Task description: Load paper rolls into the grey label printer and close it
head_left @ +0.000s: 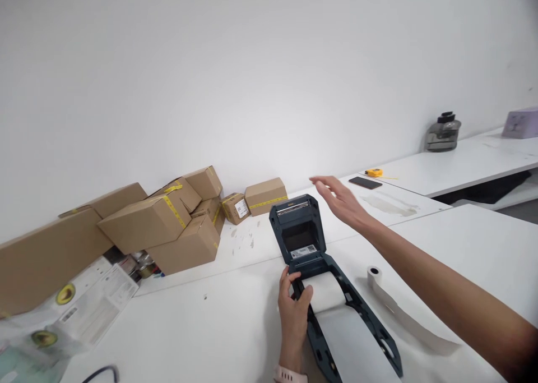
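A dark label printer (pixel 311 264) lies on the white table with its lid (pixel 299 226) raised. Inside its bay sits a white label roll (pixel 323 291), and a wide paper strip (pixel 357 344) runs from it toward me. My left hand (pixel 294 304), a pink band at the wrist, grips the printer's left side, thumb at the roll's edge. Up beside the raised lid, apart from it, my right hand (pixel 338 201) holds nothing, its fingers stretched out. Right of the printer stands a small paper roll (pixel 374 274), its strip (pixel 407 318) unrolled across the table.
Several cardboard boxes (pixel 145 223) are piled at the left against the wall. Plastic packaging with avocado prints (pixel 65 294) lies in front. Farther right are a phone (pixel 365 183), a yellow tape measure (pixel 374 172), a dark translucent jug (pixel 443 133) and a purple box (pixel 521 124).
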`<state>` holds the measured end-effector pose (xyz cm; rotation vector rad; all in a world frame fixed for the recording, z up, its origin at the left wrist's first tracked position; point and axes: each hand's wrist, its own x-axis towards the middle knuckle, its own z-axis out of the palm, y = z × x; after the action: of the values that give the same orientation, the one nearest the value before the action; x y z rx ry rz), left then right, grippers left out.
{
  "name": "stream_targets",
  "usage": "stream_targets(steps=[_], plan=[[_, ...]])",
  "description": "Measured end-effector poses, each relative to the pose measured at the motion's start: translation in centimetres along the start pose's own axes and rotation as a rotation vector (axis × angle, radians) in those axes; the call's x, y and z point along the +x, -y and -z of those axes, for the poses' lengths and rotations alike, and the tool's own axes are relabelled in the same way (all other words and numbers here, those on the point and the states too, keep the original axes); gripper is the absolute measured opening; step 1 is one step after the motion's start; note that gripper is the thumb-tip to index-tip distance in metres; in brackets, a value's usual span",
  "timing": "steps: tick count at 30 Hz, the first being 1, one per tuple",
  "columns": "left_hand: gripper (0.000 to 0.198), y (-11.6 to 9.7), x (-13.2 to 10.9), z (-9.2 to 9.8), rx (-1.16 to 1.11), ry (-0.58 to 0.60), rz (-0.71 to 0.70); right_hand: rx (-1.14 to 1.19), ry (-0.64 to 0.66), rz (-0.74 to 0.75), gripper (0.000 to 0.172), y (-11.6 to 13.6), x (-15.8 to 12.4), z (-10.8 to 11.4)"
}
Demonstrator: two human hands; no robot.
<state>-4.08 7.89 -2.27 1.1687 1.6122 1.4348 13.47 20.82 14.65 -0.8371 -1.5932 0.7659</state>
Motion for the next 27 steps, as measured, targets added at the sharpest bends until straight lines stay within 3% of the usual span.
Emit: stream_targets(steps=[3, 6, 9, 12, 15, 17, 20, 23, 27], plan=[[0.062, -0.1, -0.8, 0.0, -0.082, -0.014, 0.032, 0.104, 0.156, -0.114, 0.053, -1.2, 1.8, -1.2], [0.079, -0.4, -2.6, 0.6, -0.177, -0.112, 0.108, 0.193, 0.242, -0.164, 0.057, -2.0, -0.2, -1.5], [0.074, -1.6, -5.0, 1.7, -0.277, -0.217, 0.075, 0.31, 0.283, -0.167, 0.06, -2.2, -5.5, -0.5], [0.071, -3.5, -7.2, 2.3, -0.346, -0.222, 0.032, 0.346, 0.327, -0.181, 0.052, -2.6, -12.1, 0.8], [0.07, -4.9, -8.9, 1.5, -0.342, -0.165, 0.108, 0.197, 0.312, -0.275, 0.039, -3.4, -17.7, 1.5], [0.077, -5.1, -10.0, 0.5, -0.321, -0.161, 0.178, 0.214, 0.285, -0.393, 0.053, -3.9, -20.2, 1.5], [0.093, -4.3, -11.2, -0.9, -0.347, -0.16, 0.252, 0.317, 0.215, -0.58, 0.077, -4.5, -22.0, 1.3], [0.094, -3.3, -11.9, -1.6, -0.434, -0.103, 0.31, 0.383, 0.191, -0.728, 0.089, -5.0, -22.5, 1.1], [0.094, -2.2, -12.2, -2.0, -0.501, -0.157, 0.335, 0.442, 0.165, -0.785, 0.096, -5.6, -22.9, 1.0]])
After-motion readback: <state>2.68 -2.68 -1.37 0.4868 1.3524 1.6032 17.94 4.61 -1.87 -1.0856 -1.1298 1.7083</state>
